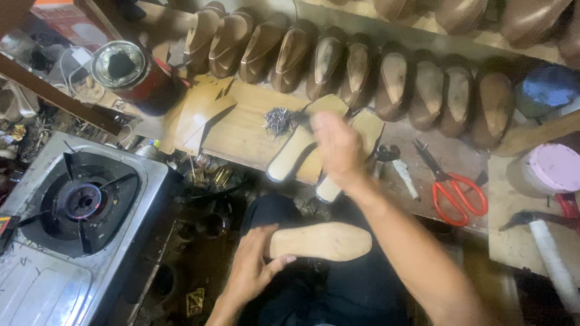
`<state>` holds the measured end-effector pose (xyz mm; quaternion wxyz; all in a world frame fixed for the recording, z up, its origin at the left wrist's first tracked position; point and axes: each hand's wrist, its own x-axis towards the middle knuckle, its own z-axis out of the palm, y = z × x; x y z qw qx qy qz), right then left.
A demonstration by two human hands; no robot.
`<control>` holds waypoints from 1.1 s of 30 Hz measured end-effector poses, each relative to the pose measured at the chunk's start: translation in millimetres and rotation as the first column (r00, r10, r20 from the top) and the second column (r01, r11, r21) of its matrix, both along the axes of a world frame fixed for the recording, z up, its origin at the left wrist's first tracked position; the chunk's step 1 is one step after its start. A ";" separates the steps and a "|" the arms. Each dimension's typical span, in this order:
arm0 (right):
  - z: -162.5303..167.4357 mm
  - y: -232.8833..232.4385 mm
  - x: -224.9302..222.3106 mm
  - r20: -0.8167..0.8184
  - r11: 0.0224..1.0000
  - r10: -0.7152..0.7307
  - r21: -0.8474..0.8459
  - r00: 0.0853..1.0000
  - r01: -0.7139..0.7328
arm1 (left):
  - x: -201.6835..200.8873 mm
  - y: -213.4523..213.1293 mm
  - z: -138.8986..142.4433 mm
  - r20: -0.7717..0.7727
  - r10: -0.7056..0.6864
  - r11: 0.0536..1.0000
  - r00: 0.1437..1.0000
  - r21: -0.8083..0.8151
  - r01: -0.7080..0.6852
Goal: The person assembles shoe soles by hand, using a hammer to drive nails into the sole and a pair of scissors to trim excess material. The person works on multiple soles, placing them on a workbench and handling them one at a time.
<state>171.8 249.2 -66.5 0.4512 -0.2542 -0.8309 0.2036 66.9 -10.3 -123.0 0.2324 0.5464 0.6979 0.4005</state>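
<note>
Left hand pinches sole on lap; right hand, blurred, spread near nails. Risk: loose grip may let sole slip.

We see a wooden workbench running across the middle, and on it lie a small heap of dark nails, two pale insoles side by side, pincers and red-handled scissors. Along its far edge a row of brown shoe lasts leans, with a red tin can at the left end. At the right we find a pink-lidded tub, and a hammer near it.
</note>
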 end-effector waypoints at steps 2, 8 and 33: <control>16.9 14.6 14.4 -0.101 0.953 -0.223 -0.231 0.970 0.195 | -2.7 3.3 -2.2 0.000 -0.001 0.999 1.000 0.046 0.001; 90.3 6.8 99.2 -0.372 0.964 -0.221 -0.223 0.901 0.144 | -7.8 13.2 -15.6 0.155 0.015 0.990 0.988 -0.140 0.007; -32.2 -110.2 89.1 0.512 0.951 0.306 -0.128 0.803 -0.281 | -27.5 10.6 -51.7 0.570 0.082 0.994 0.817 -0.103 -0.027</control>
